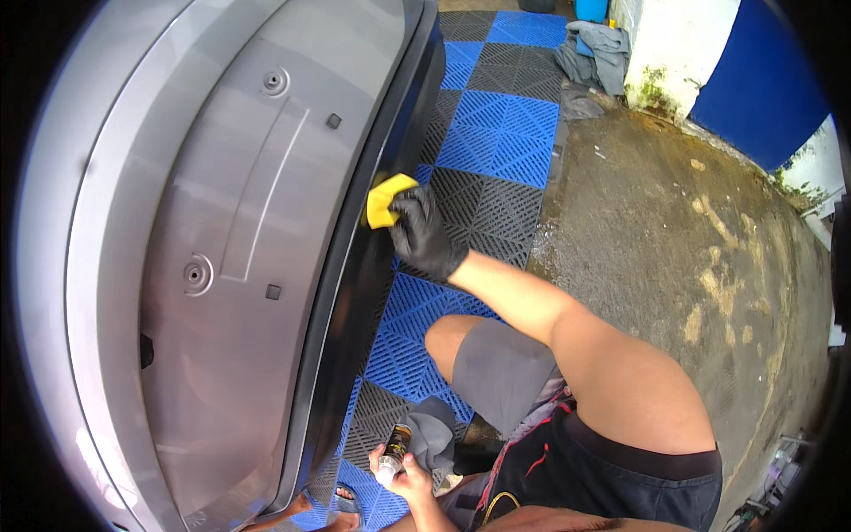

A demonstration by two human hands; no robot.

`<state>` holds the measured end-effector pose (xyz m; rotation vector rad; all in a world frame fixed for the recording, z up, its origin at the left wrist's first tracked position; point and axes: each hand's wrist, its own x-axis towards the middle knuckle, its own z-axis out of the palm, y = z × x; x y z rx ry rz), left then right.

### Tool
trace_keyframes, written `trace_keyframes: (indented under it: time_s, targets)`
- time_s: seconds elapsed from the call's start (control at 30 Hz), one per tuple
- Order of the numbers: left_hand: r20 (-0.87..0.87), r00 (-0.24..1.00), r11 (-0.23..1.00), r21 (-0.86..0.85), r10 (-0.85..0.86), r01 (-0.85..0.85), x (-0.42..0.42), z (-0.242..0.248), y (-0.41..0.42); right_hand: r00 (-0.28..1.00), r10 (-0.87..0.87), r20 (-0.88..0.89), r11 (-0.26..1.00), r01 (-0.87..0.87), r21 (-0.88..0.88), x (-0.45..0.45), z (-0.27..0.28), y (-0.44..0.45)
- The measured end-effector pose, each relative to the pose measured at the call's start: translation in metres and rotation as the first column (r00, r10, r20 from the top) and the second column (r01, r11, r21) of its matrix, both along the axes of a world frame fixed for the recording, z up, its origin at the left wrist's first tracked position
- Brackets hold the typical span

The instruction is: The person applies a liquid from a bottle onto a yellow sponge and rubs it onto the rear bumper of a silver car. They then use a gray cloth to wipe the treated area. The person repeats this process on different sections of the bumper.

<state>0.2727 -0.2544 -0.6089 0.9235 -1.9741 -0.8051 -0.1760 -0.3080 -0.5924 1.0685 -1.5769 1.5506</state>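
Note:
My right hand (420, 229), in a black glove, pinches a yellow sponge applicator pad (387, 201) against the black plastic bumper trim (362, 266) of a silver-grey car. Behind that trim rises the car's painted panel (279, 193), with two round recessed fittings and two small square plugs. Low in the picture, my bare left hand (407, 480) holds a small dark bottle (397, 444) with a printed label and a pale cap. The bottle is tilted, its cap towards the lower left. A grey cloth (431, 432) shows just beside the bottle; what supports it is unclear.
Blue and black slatted floor tiles (502, 136) run along the car. Wet, stained concrete (618, 219) lies to the right. Grey cloths (595, 56) are heaped by a white wall (685, 46). A foot in a sandal (347, 499) stands near the bumper's lower end.

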Motion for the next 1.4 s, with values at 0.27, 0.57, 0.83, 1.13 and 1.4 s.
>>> trace_keyframes:
  time_s: [0.27,0.57,0.83,1.13,1.4]
  targets:
    - [-0.07,0.997,1.0,-0.017,0.02,-0.021,0.002,0.004,0.001,0.876,-0.454,0.163,0.888,0.46,0.006,-0.223,0.001,-0.034]
    - [0.03,0.998,0.998,-0.004,0.056,-0.056,0.015,-0.01,0.004,0.706,0.423,0.568,0.9,-0.254,-0.353,-0.19,0.004,-0.029]
    - [0.016,0.999,1.0,-0.009,0.029,-0.029,-0.015,0.021,0.004,0.994,0.098,0.049,0.954,-0.107,0.279,0.067,-0.014,0.015]
    - [0.219,0.975,0.954,-0.297,0.022,0.045,0.041,0.092,-0.013,0.941,-0.203,0.27,0.976,0.216,-0.019,-0.197,0.001,-0.032]
    - [0.096,0.953,0.922,-0.241,-0.289,0.304,-0.027,0.099,-0.012,0.88,-0.117,0.461,0.991,0.131,0.003,-0.264,0.023,-0.027]
